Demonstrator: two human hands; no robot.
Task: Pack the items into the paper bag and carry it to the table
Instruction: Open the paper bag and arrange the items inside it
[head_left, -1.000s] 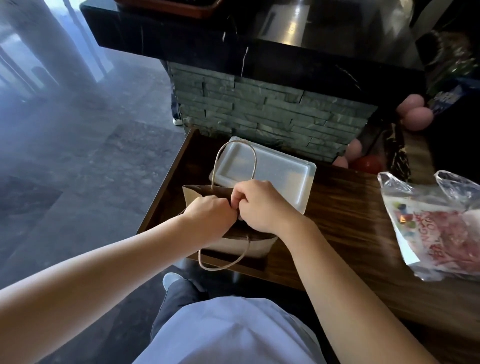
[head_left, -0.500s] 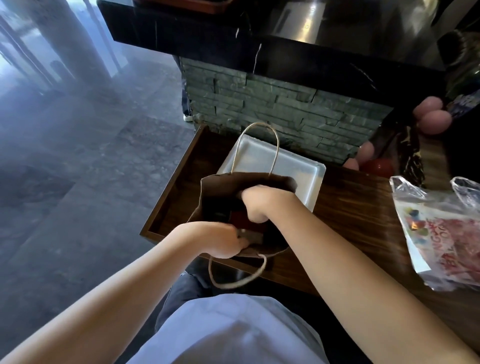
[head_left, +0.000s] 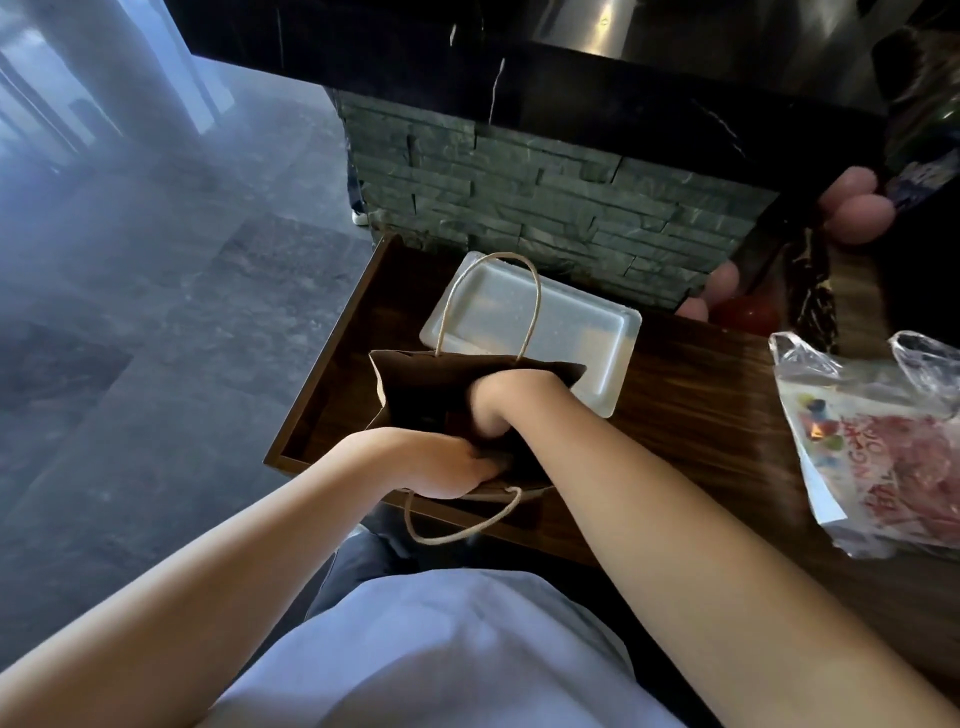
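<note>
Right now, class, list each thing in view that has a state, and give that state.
paper bag: upright, mouth open
left hand: gripping the bag's near rim
right hand: reaching inside the bag
white tray: empty, flat behind the bag
plastic bag: lying on the wooden counter, loosely open

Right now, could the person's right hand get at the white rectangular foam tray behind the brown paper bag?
Probably yes, once withdrawn. The right hand is sunk inside the brown paper bag, whose far handle arches across the white foam tray; nothing else blocks it.
</note>
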